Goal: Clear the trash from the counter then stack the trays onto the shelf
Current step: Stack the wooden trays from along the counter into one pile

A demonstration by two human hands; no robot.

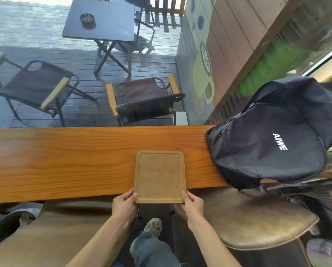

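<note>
A light brown rectangular wooden tray [159, 175] lies on the orange wooden counter [65, 162], with its near end sticking out past the counter's front edge. My left hand [124, 204] grips the tray's near left corner. My right hand [192, 204] grips the near right corner. The tray's surface is bare. No trash shows on the counter.
A black backpack [269, 143] sits on the counter's right end, close to the tray. Brown padded stools [257, 222] stand under the counter on both sides of my leg. Beyond a window lie a deck, folding chairs [142, 99] and a dark table [99, 20].
</note>
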